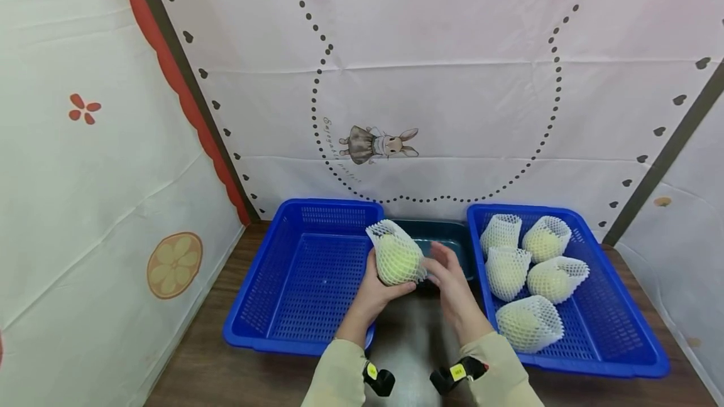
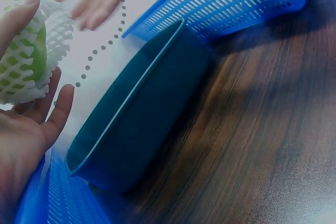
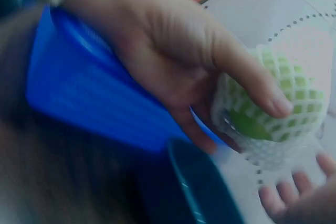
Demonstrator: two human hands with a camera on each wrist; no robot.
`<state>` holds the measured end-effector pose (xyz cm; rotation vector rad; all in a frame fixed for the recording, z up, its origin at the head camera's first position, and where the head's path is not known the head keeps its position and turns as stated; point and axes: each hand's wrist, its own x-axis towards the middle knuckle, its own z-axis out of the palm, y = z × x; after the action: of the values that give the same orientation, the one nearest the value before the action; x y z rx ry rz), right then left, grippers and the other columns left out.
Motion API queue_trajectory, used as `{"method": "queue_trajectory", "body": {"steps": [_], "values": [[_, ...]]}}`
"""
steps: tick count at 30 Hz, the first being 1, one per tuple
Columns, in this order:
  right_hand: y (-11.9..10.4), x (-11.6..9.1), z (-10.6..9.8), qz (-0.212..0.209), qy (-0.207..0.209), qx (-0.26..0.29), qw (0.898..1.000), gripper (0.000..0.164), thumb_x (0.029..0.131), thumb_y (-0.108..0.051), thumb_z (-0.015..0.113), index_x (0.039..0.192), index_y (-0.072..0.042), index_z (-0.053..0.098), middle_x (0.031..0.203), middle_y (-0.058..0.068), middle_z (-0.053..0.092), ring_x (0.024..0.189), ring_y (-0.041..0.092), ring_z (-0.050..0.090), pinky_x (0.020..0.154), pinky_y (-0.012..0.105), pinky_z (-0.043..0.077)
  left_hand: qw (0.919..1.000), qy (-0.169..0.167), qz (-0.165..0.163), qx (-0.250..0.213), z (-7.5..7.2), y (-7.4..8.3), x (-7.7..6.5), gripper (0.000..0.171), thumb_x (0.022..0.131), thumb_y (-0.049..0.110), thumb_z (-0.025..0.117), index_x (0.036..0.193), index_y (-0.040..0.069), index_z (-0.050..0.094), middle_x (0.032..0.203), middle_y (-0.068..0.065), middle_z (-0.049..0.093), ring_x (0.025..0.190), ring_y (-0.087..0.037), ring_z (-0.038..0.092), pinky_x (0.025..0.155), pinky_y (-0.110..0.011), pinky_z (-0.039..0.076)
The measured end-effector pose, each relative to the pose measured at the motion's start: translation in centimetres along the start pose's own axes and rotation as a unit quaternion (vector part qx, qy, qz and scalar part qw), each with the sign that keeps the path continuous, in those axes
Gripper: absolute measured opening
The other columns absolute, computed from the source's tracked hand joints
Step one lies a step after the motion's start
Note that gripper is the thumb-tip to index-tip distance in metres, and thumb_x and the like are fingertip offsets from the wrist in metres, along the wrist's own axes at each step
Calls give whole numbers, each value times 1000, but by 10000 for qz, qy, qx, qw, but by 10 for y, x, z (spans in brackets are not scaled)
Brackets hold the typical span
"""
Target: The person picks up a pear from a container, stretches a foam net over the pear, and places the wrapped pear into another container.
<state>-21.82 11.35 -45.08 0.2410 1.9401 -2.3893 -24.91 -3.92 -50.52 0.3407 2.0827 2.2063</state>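
In the head view my left hand holds a green fruit in a white foam net sleeve, above the table between two blue baskets. The left wrist view has the thumb over the net and the fingers beneath the fruit. Loose net stands out past the fruit on one side. My right hand is close beside the fruit on its right, fingers extended and spread. From the right wrist, the fingers of that right hand appear apart from the net, and the left thumb lies across it.
A blue basket with a bare slotted floor stands on the left. The right blue basket contains several fruits in foam nets. Between them, behind my hands, sits a dark green bin. A printed cloth hangs behind the wooden table.
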Motion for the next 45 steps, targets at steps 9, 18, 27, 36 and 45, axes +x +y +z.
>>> {"method": "queue_trajectory", "body": {"steps": [9,18,27,36,45], "values": [[-21,20,21,-821,-932,-3228,9383,92,73,-39,76,144,-12,25,137,16,31,113,30,39,93,49,36,9989,-445,136,-100,-3,16,-6,101,72,4,78,146,11,9,141,-14,30,121,-28,39,96,-34,37],[-31,25,20,-741,-1080,-4458,8855,104,61,-41,82,142,-6,27,125,17,41,99,29,45,80,46,43,9995,-195,-227,130,-3,-2,3,112,69,15,82,146,31,2,146,-8,24,125,-26,34,104,-46,27],[-44,32,-8,-875,-990,-3931,9100,86,66,-26,82,135,-4,35,110,16,52,89,27,54,72,38,47,9964,-559,-21,-632,-2,8,-1,106,75,-2,74,147,21,1,143,-15,29,128,-32,35,97,-53,34],[-73,34,-83,-798,-386,-4071,9091,88,71,-33,80,139,-9,31,108,21,55,91,30,54,71,36,47,9981,-422,108,-443,1,20,-6,97,77,3,74,147,16,8,141,-20,32,129,-35,33,96,-52,36],[-92,9,-163,-91,249,-4252,9047,105,77,-39,73,143,8,7,129,37,33,114,47,38,90,57,36,9979,-370,66,-520,2,12,-2,80,78,-1,71,142,10,24,134,-18,40,123,-36,40,93,-46,41]]}}
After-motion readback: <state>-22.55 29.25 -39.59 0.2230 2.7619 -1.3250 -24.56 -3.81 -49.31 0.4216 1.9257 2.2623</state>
